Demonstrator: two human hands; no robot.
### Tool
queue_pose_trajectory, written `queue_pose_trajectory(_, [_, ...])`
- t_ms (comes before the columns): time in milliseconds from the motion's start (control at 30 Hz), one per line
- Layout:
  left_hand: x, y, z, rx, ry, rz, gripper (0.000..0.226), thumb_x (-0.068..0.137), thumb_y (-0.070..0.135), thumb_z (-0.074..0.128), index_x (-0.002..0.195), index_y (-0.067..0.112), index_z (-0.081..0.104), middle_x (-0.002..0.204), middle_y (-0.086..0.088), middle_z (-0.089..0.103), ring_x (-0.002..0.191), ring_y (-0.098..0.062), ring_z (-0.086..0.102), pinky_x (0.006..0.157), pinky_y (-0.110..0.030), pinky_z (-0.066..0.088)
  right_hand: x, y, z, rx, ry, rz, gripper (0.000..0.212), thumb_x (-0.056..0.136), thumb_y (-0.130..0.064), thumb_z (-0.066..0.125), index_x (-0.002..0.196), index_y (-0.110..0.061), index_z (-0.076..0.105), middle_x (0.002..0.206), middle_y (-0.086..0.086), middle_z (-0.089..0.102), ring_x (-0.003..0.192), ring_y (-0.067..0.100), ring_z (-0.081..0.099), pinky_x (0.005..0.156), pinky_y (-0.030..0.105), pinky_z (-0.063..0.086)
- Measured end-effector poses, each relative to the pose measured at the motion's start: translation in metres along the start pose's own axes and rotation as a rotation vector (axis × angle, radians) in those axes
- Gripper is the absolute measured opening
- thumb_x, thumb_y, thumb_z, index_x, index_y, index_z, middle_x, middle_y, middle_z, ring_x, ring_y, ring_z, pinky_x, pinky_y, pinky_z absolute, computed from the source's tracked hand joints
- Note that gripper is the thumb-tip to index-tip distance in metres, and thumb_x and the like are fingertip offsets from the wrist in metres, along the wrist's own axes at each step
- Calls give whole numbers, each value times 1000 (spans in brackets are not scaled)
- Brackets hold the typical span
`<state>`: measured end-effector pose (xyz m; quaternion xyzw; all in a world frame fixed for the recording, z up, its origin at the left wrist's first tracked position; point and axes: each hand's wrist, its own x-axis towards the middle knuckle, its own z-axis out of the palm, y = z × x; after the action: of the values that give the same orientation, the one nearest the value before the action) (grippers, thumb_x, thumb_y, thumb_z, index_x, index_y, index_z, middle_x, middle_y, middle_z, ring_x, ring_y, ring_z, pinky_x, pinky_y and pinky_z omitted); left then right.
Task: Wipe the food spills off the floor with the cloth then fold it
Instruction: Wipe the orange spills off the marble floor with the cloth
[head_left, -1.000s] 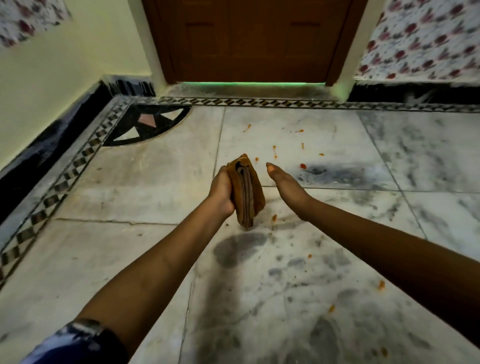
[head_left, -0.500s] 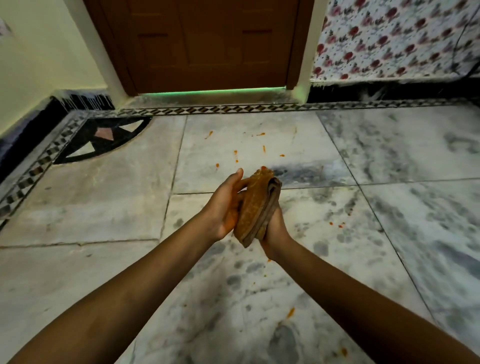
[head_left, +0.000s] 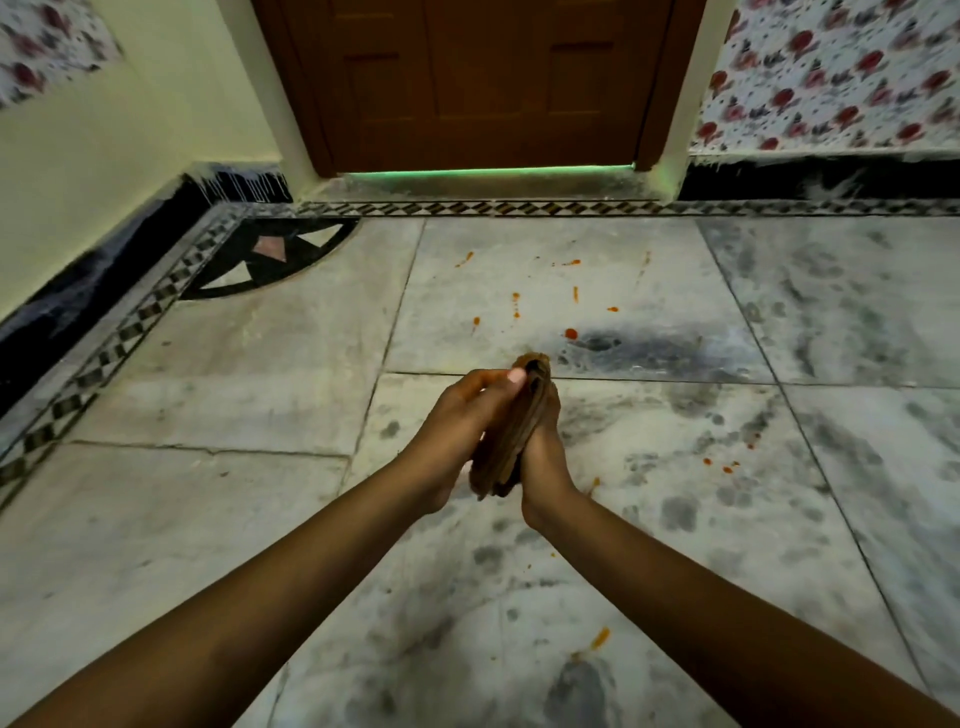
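Note:
A folded brown cloth (head_left: 514, 431) stands on edge between my two palms, held above the marble floor (head_left: 218, 519). My left hand (head_left: 457, 421) presses its left face, thumb across the top. My right hand (head_left: 545, 457) cups its right face from below. Only the cloth's top and a middle strip show. Small orange-red food spills (head_left: 570, 333) dot the tile beyond my hands. More orange specks (head_left: 727, 467) lie to the right, and an orange smear (head_left: 600, 638) lies nearer me.
A shut brown wooden door (head_left: 488, 83) faces me at the far end. A patterned black-and-white border (head_left: 130, 327) runs along the left wall and under the door. A flowered cloth (head_left: 831, 78) hangs at the upper right.
My right hand, apart from the cloth a second ago, has come in and now presses it against my left hand. The cloth went from hanging in the left hand to sandwiched between both palms.

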<state>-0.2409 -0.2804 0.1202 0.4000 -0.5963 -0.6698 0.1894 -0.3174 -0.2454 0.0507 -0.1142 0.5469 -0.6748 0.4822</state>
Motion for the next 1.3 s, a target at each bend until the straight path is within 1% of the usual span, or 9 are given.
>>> queue_pose_trajectory(100, [-1,-3,9,-2,-50,6,45,77,37,69,117,22,57,109,1,68,102,-14,65,89,-35,52,1,-3,-3,78,24,-28,68,88,-67,33,137,-21,41,121,6,59,106,11,59,85,28,52])
queue_pose_trajectory(300, [12,0,16,-95,104,16,13,88,18,62,99,15,67,94,-7,72,90,-21,69,82,-35,55,7,-14,-12,-85,85,-127,62,94,-54,35,148,-29,19,146,4,39,126,23,48,100,42,45])
queue_pose_trajectory(533, [16,9,12,-194,56,-135,22,96,24,43,92,20,64,96,-6,69,90,-22,65,81,-35,53,3,-22,-16,302,-41,130,60,96,-57,26,130,-16,54,121,12,62,105,27,62,86,42,52])
queue_pose_trajectory(667, [23,33,-8,-52,164,-95,18,96,25,43,94,18,59,89,-5,65,80,-20,62,63,-29,48,10,-21,-30,466,-77,233,73,90,-67,23,136,-16,48,135,15,53,119,37,52,93,53,44])
queue_pose_trajectory(800, [26,72,-38,190,186,45,15,97,19,46,90,20,59,85,-3,63,75,-16,60,62,-24,48,12,-27,-41,389,0,297,69,90,-67,21,117,-18,60,113,15,63,95,35,59,78,53,45])
queue_pose_trajectory(900, [25,96,-52,409,181,141,12,94,20,52,101,20,62,89,0,64,84,-16,61,70,-27,50,13,-31,-42,298,15,352,60,94,-59,29,119,-13,59,124,17,60,100,34,59,87,48,45])
queue_pose_trajectory(1000, [24,110,-57,594,193,206,34,89,20,60,123,17,57,110,-4,63,100,-20,59,88,-37,49,15,-30,-40,212,73,367,55,96,-46,38,137,-9,41,136,17,50,113,32,54,83,41,46])
queue_pose_trajectory(1100, [19,114,-41,742,144,282,40,88,18,62,128,17,55,120,-6,61,104,-18,55,86,-32,46,16,-30,-33,178,51,363,56,96,-45,38,142,-12,35,144,14,41,127,31,44,98,41,38])
queue_pose_trajectory(1300, [7,85,0,512,-59,252,36,87,12,64,123,15,60,111,-5,68,99,-17,64,90,-37,53,17,-29,-14,349,16,367,69,91,-65,29,139,-18,40,135,13,49,114,34,53,95,47,43])
